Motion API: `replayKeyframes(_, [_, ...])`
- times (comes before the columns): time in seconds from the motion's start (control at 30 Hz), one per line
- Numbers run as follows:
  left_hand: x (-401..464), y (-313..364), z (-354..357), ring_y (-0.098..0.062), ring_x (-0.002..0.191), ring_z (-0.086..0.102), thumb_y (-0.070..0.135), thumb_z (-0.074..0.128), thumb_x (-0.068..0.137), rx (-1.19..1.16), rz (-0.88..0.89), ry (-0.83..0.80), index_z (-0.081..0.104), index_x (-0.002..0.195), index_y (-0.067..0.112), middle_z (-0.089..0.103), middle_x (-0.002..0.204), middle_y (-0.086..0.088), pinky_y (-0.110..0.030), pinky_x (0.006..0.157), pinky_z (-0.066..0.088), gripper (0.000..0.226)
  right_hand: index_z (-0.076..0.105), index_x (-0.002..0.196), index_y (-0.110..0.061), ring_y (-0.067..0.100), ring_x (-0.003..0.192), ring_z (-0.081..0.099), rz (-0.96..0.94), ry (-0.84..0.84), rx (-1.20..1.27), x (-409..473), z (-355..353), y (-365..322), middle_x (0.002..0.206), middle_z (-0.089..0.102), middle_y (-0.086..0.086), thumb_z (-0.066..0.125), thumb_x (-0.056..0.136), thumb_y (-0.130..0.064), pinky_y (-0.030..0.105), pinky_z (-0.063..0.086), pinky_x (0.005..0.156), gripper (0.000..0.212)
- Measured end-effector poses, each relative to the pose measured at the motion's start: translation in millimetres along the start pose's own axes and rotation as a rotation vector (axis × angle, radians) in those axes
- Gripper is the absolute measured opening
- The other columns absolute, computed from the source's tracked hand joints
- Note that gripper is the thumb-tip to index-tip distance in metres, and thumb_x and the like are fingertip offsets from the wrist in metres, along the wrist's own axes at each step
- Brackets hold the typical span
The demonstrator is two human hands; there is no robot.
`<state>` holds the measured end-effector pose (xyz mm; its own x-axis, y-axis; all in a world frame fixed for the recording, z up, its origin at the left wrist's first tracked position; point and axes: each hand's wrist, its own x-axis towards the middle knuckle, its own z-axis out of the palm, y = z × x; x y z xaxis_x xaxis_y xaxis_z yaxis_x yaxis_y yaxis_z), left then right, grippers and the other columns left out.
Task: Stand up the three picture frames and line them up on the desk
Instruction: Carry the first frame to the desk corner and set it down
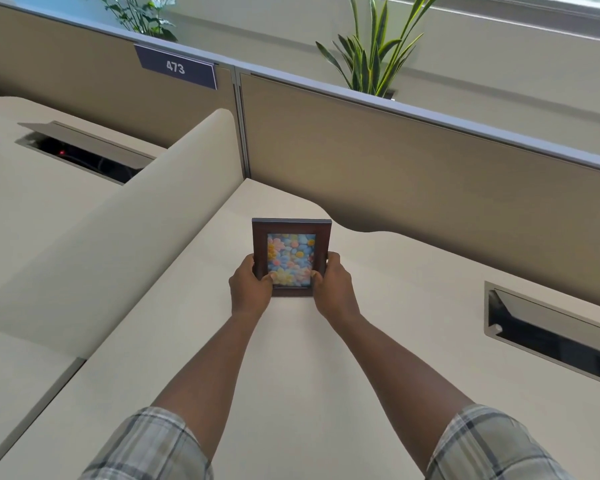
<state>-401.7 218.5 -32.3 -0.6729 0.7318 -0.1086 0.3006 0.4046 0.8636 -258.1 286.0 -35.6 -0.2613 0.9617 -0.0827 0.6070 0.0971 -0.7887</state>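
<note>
While both hands, left hand (250, 285) and right hand (333, 284), clasp the picture frame (291, 237) by its side rails, it looks rigid, light, perhaps glass-fronted.

A: Clothing?
B: Short sleeves, plaid: grey, white and dark blue-grey checks. Left sleeve (146, 445), right sleeve (492, 445), each ending just above the elbow.
A: Below that?
B: Forearms bare. Both hands bare, left hand (250, 289), right hand (333, 289). Woven cloth, slightly rumpled.
</note>
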Motion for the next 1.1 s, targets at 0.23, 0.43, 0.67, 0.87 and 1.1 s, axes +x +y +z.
replayKeyframes(0.23, [11, -7, -5, -0.023, 0.109, 0.064, 0.004, 0.073, 0.078, -0.090, -0.026, -0.174, 0.058, 0.124, 0.016, 0.069, 0.120, -0.004, -0.033, 0.086, 0.056, 0.050, 0.042, 0.124, -0.020, 0.018, 0.110, 0.060, -0.008, -0.024, -0.005, -2, -3, 2, 0.124, 0.059, 0.003, 0.049, 0.097, -0.022, 0.023, 0.051, 0.073, 0.028])
replayKeyframes(0.43, [28, -3, -9, -0.028, 0.108, 0.067, -0.011, 0.065, 0.068, -0.216, -0.104, -0.317, 0.060, 0.111, 0.021, 0.071, 0.110, -0.004, -0.046, 0.089, 0.058, 0.054, 0.041, 0.126, -0.021, 0.018, 0.111, 0.060, -0.009, -0.025, -0.003, -1, -4, 2, 0.125, 0.058, 0.002, 0.049, 0.097, -0.023, 0.028, 0.055, 0.078, 0.030])
replayKeyframes(0.67, [30, -7, -8, -0.026, 0.105, 0.066, -0.007, 0.064, 0.058, -0.221, -0.091, -0.333, 0.059, 0.110, 0.020, 0.070, 0.108, -0.004, -0.045, 0.087, 0.059, 0.059, 0.039, 0.132, -0.021, 0.021, 0.116, 0.060, 0.014, -0.028, 0.011, -2, -4, 2, 0.129, 0.058, 0.004, 0.051, 0.098, -0.024, 0.032, 0.056, 0.083, 0.036])
replayKeyframes(0.87, [-12, -10, -13, -0.023, 0.099, 0.057, -0.003, 0.069, 0.069, -0.015, -0.110, 0.032, 0.052, 0.115, 0.011, 0.058, 0.108, -0.004, -0.037, 0.083, 0.051, 0.051, 0.035, 0.140, -0.015, 0.025, 0.123, 0.052, 0.073, 0.028, -0.007, -34, -27, 3, 0.133, 0.055, 0.012, 0.054, 0.096, -0.020, 0.030, 0.043, 0.091, 0.048])
replayKeyframes(1.1, [-121, 19, 3, -0.022, 0.074, 0.059, 0.000, 0.058, 0.070, 0.086, 0.064, -0.054, 0.057, 0.081, 0.015, 0.061, 0.077, 0.001, -0.020, 0.058, 0.040, 0.018, 0.046, 0.121, -0.015, 0.025, 0.101, 0.058, 0.030, 0.109, -0.011, -134, -93, 12, 0.105, 0.061, 0.005, 0.046, 0.095, -0.015, 0.033, 0.044, 0.079, 0.026])
